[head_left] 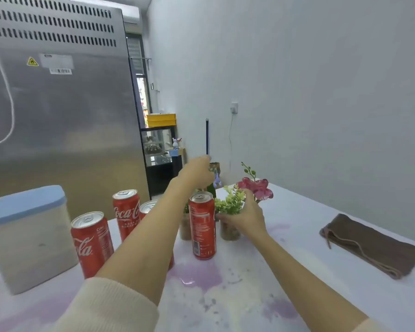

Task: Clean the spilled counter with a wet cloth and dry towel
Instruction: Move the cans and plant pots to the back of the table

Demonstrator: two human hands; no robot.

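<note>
A purple spill (197,275) spreads over the white counter (297,271), with smaller purple patches (279,310) near me and by the plants. A folded brown towel (369,245) lies on the counter at the right. My left hand (197,174) reaches far back and grips a small pot with a purple flower (215,171), held above the counter. My right hand (246,219) is wrapped round a small glass pot of green leaves (229,232) that stands behind a cola can. No wet cloth shows.
Cola cans stand on the counter: one in the middle (203,226), two at left (91,243) (126,212), one partly hidden by my arm. A blue-lidded tub (27,236) sits far left. A pink orchid (256,186) stands at the back. A steel fridge (58,104) rises behind.
</note>
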